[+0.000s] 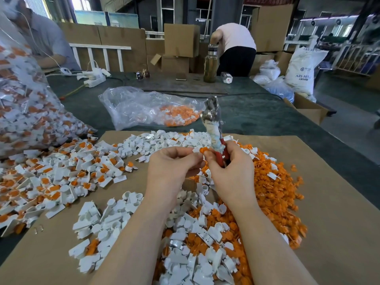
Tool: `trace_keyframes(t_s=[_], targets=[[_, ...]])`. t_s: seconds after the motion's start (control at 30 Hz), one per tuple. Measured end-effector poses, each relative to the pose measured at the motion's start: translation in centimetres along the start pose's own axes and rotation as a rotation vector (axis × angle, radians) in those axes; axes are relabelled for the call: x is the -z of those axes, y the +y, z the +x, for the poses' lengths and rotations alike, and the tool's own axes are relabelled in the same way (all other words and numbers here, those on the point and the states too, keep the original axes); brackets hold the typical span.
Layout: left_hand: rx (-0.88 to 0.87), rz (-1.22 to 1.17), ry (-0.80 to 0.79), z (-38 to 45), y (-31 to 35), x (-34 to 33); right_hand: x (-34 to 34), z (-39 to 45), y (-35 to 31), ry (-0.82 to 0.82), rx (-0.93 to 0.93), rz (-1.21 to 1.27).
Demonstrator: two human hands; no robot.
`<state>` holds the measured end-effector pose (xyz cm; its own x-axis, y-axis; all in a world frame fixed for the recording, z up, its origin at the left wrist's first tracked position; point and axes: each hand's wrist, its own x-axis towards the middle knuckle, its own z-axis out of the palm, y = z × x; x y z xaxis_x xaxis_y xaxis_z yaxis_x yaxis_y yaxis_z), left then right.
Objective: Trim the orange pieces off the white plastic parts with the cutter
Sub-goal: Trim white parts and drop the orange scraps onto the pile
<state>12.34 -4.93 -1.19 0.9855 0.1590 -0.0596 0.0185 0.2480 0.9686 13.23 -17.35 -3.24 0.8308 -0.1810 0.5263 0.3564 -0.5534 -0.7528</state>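
My left hand (170, 167) pinches a small white plastic part with an orange piece (203, 150) on it, held between both hands at the middle of the view. My right hand (230, 167) grips the red handles of the cutter (213, 124), whose taped shaft and metal jaws point up and away; its fingertips also touch the orange piece. Untrimmed white-and-orange parts (51, 177) lie heaped at the left. Below my hands lie trimmed white parts (107, 219), and loose orange pieces (275, 194) are piled at the right.
Everything lies on a cardboard sheet (329, 212) over a green table. A full clear bag of parts (22, 99) stands at the left; a flatter bag (148, 108) lies behind. A bottle (210, 62), sunglasses, power strips and two other persons are at the far side.
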Motion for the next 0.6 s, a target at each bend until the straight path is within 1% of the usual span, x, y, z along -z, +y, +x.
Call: trace_keyframes(t_s=[0.33,0.47,0.6], targets=[[-0.108,0.069,0.024,-0.19,-0.38,-0.27,-0.12,-0.07,-0.12,0.017,-0.014,0.028],[-0.129,0.154,0.085,0.21,-0.76,-0.26,-0.07,0.01,0.00,-0.049,-0.015,0.009],[-0.149,0.219,0.108,0.44,-0.98,-0.18,0.15,0.18,0.25,-0.116,-0.026,-0.003]])
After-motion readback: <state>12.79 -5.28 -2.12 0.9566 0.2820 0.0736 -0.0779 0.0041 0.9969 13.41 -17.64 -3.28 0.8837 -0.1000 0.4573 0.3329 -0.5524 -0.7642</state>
